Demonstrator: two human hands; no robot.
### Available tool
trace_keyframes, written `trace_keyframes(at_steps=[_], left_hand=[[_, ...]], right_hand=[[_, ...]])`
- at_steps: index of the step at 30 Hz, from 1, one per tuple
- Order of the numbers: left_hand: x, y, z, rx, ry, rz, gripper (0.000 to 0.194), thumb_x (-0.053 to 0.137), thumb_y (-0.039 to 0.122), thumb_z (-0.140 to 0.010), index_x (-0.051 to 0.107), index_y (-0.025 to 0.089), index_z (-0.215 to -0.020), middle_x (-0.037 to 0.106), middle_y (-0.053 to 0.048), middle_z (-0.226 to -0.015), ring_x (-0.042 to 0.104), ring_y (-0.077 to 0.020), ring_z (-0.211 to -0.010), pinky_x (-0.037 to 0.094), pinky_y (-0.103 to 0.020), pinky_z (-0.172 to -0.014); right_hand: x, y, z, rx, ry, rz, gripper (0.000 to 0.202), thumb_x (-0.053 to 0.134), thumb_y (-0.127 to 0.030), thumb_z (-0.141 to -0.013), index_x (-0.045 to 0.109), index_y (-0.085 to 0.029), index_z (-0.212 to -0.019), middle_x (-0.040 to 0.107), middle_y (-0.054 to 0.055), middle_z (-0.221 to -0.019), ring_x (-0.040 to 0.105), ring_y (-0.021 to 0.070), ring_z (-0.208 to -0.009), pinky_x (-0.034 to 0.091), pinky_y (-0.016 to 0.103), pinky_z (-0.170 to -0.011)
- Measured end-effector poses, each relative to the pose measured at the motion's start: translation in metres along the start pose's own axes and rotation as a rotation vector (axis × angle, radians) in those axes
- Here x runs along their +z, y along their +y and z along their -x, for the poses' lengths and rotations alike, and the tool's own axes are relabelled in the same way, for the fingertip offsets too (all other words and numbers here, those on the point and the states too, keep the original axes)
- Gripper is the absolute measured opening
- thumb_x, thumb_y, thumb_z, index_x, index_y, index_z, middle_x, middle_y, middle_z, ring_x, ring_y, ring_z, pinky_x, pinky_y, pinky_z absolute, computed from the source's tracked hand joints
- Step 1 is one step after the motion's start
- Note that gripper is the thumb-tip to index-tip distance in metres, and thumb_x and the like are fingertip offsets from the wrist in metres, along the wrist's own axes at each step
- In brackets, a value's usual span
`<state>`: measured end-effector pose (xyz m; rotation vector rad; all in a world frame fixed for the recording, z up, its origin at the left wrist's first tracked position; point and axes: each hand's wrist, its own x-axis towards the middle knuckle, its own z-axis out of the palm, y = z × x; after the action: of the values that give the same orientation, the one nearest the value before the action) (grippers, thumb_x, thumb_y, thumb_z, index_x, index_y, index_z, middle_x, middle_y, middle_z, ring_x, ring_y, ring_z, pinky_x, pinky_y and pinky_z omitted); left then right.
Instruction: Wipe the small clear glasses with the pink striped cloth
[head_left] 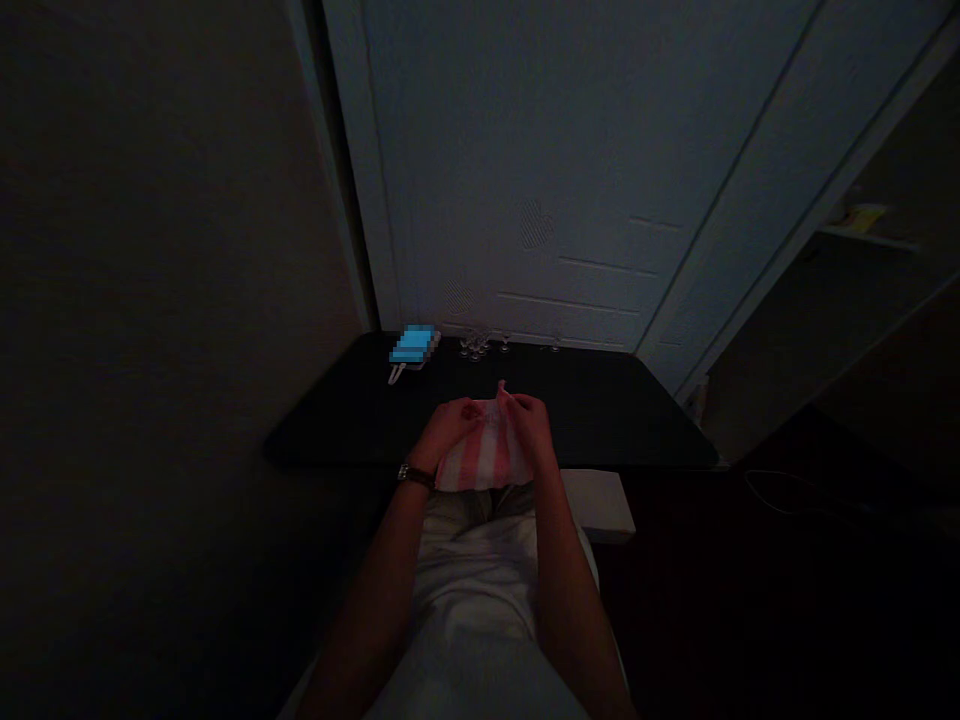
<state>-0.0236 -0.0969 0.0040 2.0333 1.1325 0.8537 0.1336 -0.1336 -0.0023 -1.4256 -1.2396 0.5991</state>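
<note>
A pink-and-white striped cloth (471, 462) is stretched between my hands, hanging over the near edge of the black table. My left hand (448, 428), with a dark-banded watch (416, 476) at the wrist, is closed at the cloth's upper left. By its fingertips shows a faint clear shape that looks like a small glass (491, 416), lying against the cloth; the dim light blurs its outline. My right hand (532, 422) pinches the cloth's upper right part, where a folded corner sticks up.
Several small stemmed glasses (474, 347) stand along the back of the black table (600, 410), with one glass (555, 343) farther right. A device with a lit blue screen (412, 345) and a white cable is at the back left. A pale box (600, 503) is below the front edge.
</note>
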Motion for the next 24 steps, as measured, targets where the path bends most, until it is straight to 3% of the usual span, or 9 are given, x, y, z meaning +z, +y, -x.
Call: trace_keyframes(at_steps=[3,10,20,24], left_hand=[[0.001,-0.003,0.001,0.033,0.007,0.025,0.019,0.056,0.023,-0.070,0.065,0.019,-0.086,0.068,-0.004,-0.092,0.061,-0.0181,-0.086,0.046,-0.025,-0.075],[-0.001,-0.009,0.004,0.031,0.001,0.106,0.028,0.057,0.036,-0.072,0.064,0.015,-0.089,0.068,-0.005,-0.090,0.061,-0.0180,-0.082,0.047,-0.027,-0.074],[0.000,-0.013,0.004,0.017,0.075,0.112,0.022,0.060,0.030,-0.069,0.063,0.016,-0.086,0.068,-0.004,-0.089,0.062,-0.0177,-0.082,0.047,-0.026,-0.073],[0.000,-0.012,0.005,0.028,0.088,0.093,0.023,0.059,0.030,-0.070,0.063,0.017,-0.087,0.068,-0.003,-0.089,0.062,-0.0172,-0.083,0.047,-0.025,-0.073]], right_hand=[[0.004,0.003,0.000,-0.032,-0.069,0.029,0.028,0.049,-0.035,-0.074,0.068,-0.015,-0.076,0.067,0.004,-0.072,0.057,0.0148,-0.066,0.040,0.021,-0.055],[0.005,0.009,0.008,-0.103,-0.051,0.117,0.027,0.045,-0.032,-0.078,0.068,-0.018,-0.076,0.066,0.003,-0.073,0.056,0.0145,-0.066,0.040,0.022,-0.059],[-0.002,0.006,0.009,-0.198,-0.136,0.112,0.025,0.047,-0.033,-0.080,0.066,-0.017,-0.081,0.066,0.003,-0.079,0.058,0.0149,-0.074,0.042,0.022,-0.065],[-0.002,0.006,0.009,-0.218,-0.113,0.154,0.022,0.051,-0.033,-0.078,0.067,-0.018,-0.084,0.064,0.004,-0.083,0.057,0.0148,-0.078,0.043,0.023,-0.070]])
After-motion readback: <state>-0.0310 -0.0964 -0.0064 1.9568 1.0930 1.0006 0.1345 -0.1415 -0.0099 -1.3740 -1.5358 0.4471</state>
